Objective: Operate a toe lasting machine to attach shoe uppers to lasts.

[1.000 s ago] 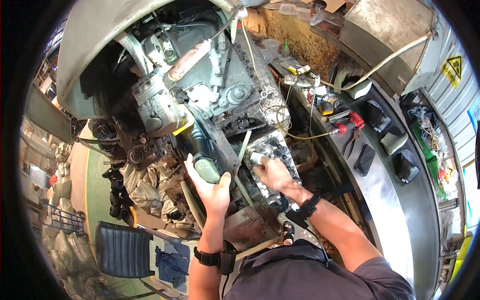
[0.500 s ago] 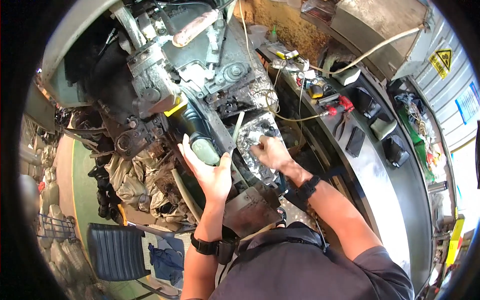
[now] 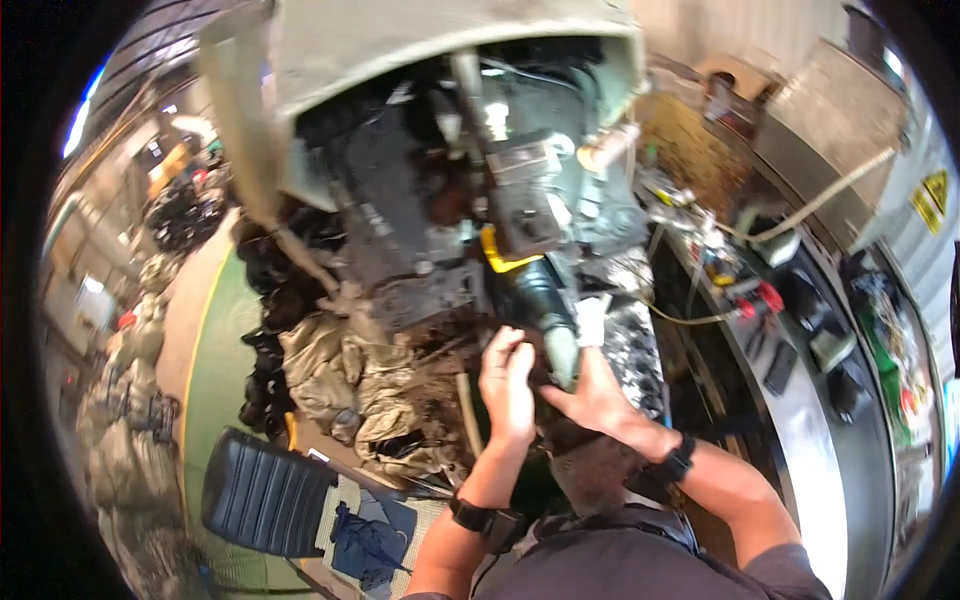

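Note:
A dark, rounded long piece (image 3: 530, 292) with a pale green end (image 3: 562, 357) juts from the machine toward me, a yellow part (image 3: 503, 252) at its far end. My left hand (image 3: 508, 388) is beside the pale end on its left, fingers loosely bent, nothing visible in them. On the other side is my right hand (image 3: 604, 398), its thumb reaching left below the pale end. Its fingers point up at a white piece (image 3: 591, 321); blur hides whether they grip it. Contact between either hand and the pale end is unclear.
The machine's big light hood (image 3: 450, 35) overhangs the work. To the right runs a metal bench (image 3: 800, 440) with a red tool (image 3: 757, 300), pliers and a dark phone-like slab (image 3: 781, 368). Crumpled beige cloths (image 3: 325, 365) and a black chair (image 3: 265, 490) are at left.
My view has tilted up, bringing the hood in and blurring the scene. My right hand has come from the side plate to the pale end; my left hand's spread fingers have drawn in.

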Motion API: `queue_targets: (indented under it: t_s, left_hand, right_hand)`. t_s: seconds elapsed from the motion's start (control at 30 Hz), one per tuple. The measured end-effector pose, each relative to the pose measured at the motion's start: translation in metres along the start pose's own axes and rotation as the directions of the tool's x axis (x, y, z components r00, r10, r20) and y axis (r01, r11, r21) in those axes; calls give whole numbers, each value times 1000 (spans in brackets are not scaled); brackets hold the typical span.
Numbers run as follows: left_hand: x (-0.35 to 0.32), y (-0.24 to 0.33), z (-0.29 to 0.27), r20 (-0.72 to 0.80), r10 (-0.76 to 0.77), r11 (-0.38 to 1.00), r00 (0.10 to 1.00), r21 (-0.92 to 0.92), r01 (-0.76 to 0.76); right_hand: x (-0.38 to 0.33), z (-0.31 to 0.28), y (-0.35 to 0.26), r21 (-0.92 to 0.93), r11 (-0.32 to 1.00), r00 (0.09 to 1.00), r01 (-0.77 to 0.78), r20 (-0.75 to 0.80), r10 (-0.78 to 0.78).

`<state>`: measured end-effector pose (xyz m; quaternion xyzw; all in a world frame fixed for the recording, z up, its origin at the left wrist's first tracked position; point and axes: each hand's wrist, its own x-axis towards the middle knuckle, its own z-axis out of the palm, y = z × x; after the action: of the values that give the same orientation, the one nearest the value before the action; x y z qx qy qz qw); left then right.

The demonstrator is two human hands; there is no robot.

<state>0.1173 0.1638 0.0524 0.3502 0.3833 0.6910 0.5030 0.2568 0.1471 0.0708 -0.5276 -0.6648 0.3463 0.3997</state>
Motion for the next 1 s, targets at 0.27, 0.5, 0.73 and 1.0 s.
queue_targets:
  t_s: [0.27, 0.5, 0.73, 1.0]
  left_hand:
    - [16, 45, -7, -177, -24, 999, 984, -49, 16]
    - [-23, 95, 38, 145, -136, 971, 980, -175, 161]
    - [-71, 42, 125, 318, -347, 876, 882, -227, 426]
    - [-141, -123, 190, 503, -817, 513, 283, 409, 755]
  right_hand:
    - [-35, -58, -69, 282, 958, 996, -54, 87, 31]
    - [-139, -107, -44, -188, 905, 913, 381, 231, -337]
    - [-254, -167, -2, -93, 991, 987, 95, -123, -106]
    - [-329, -241, 44, 765, 571, 274, 298, -642, 716]
